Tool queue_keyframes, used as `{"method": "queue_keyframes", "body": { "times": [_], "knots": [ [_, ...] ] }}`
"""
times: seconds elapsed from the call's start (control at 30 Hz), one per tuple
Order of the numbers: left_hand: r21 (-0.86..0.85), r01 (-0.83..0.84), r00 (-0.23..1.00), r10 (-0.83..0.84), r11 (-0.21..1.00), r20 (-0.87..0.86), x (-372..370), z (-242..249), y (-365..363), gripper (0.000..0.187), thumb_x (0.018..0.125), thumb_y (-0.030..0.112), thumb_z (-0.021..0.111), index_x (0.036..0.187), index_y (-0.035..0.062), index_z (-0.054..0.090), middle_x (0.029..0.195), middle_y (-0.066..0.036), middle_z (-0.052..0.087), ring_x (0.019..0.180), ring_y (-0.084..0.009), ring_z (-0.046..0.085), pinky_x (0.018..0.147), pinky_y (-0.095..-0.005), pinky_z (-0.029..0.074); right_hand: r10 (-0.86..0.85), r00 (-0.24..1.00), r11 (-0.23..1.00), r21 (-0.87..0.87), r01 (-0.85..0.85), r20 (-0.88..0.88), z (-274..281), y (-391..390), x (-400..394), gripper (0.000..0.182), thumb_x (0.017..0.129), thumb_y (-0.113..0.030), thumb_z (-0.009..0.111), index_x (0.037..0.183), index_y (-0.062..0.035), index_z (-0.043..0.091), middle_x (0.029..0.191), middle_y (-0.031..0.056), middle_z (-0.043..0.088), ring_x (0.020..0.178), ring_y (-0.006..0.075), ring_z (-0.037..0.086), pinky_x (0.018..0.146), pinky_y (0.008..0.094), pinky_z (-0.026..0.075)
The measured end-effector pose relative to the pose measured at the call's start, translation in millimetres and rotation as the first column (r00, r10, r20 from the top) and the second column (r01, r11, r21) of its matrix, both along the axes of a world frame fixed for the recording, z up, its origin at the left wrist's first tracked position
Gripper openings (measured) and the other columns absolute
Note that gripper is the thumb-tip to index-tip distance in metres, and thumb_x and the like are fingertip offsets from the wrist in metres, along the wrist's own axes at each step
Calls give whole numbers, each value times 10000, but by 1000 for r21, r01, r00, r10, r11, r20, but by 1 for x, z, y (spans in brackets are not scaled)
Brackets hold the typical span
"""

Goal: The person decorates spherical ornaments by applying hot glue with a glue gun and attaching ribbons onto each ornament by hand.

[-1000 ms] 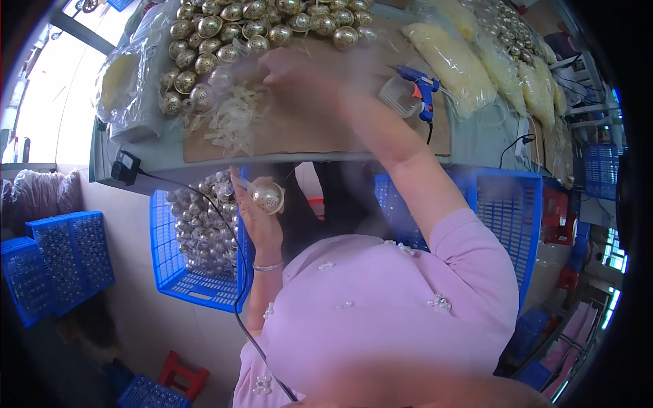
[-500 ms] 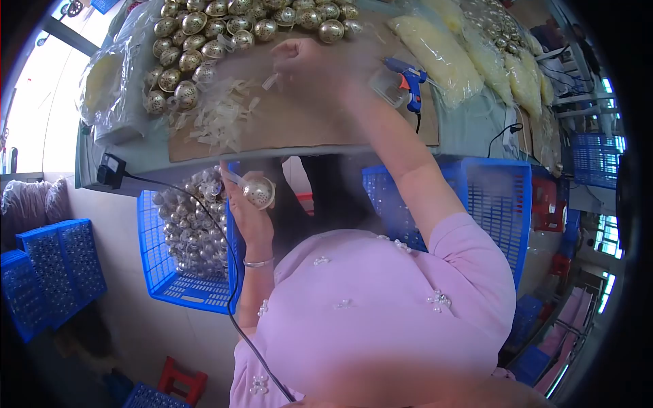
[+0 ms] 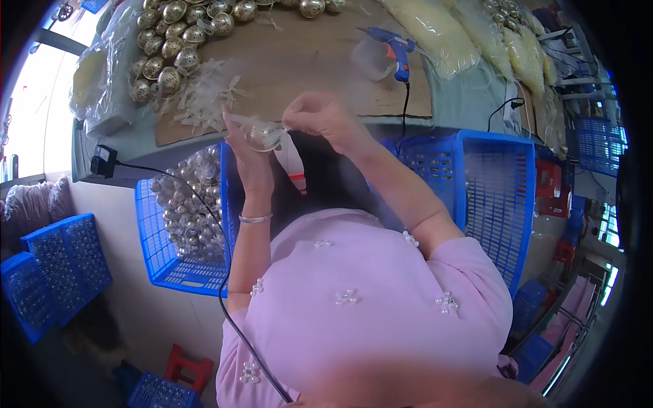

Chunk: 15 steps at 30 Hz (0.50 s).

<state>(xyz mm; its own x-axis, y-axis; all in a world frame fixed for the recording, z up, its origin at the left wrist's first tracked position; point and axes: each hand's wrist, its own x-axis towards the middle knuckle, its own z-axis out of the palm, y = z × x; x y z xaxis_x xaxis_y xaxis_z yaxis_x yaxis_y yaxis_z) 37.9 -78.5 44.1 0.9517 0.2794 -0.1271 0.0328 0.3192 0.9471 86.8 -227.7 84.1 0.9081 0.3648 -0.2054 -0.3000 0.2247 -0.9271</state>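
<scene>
My left hand [image 3: 250, 155] is closed around a gold ball ornament [image 3: 264, 138] with a perforated-looking pattern, just off the table's front edge. Against the ball, the fingertips of my right hand [image 3: 328, 121] pinch a sheer white ribbon bow [image 3: 283, 129], partly hidden by the fingers. Beyond my left hand lies a pile of similar ribbon bows [image 3: 204, 95] on the brown cardboard [image 3: 306, 64]. A blue glue gun [image 3: 401, 54] with an orange part rests at the cardboard's right side.
Many gold balls [image 3: 173, 47] crowd the table's back left. Plastic bags of pale yellow material [image 3: 435, 41] lie at the right. Below the edge stand a blue basket [image 3: 183, 280] of silvery balls and another blue basket [image 3: 496, 204]. A black cable [image 3: 228, 309] hangs past my left arm.
My right hand has come back from over the cardboard to the ball in my left hand. The left hand has risen towards the table edge, and the view has shifted slightly.
</scene>
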Motion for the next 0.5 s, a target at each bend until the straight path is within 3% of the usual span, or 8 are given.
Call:
{"method": "queue_keyframes", "body": {
  "times": [0.03,0.17,0.27,0.43,0.5],
  "knots": [
    [63,21,1000,-22,998,6,0,-3,-3,853,890,744,259,1533,212,81,1121,-101,542,884,-159,558,699,-292,485,-26,1000,1000,-5,26,-3,-4,2,-2,102,820,-30,708,863,43,651,769,95,670,667,146,647,605,283,569],
    [204,30,993,-52,979,104,-2,-14,-12,777,948,642,338,1532,202,76,1114,-92,546,873,-150,554,695,-293,484,-114,993,993,-25,114,11,-15,8,-6,99,818,-37,712,842,36,649,749,90,665,642,132,635,560,269,550],
    [-147,62,998,-58,987,32,-2,-5,-15,631,997,148,410,1533,125,78,1326,-118,456,1101,-190,524,929,-310,440,-149,987,988,-22,151,52,-21,13,-9,97,824,-41,707,833,32,644,732,88,661,630,127,629,526,263,533],
    [-185,35,999,-29,982,36,-2,-5,-16,625,976,126,432,1525,105,132,1263,-100,513,1069,-163,541,931,-296,433,-171,985,979,120,167,25,-38,17,-13,91,837,-39,696,828,27,634,719,86,657,619,118,622,501,256,510],
    [-210,23,999,-15,978,41,-2,-6,-15,621,971,123,444,1520,97,155,1244,-94,529,1060,-157,546,919,-292,440,-143,989,986,78,144,-27,-31,16,-17,83,840,-47,690,843,8,628,740,60,648,636,92,582,533,221,425]
  ]
}}
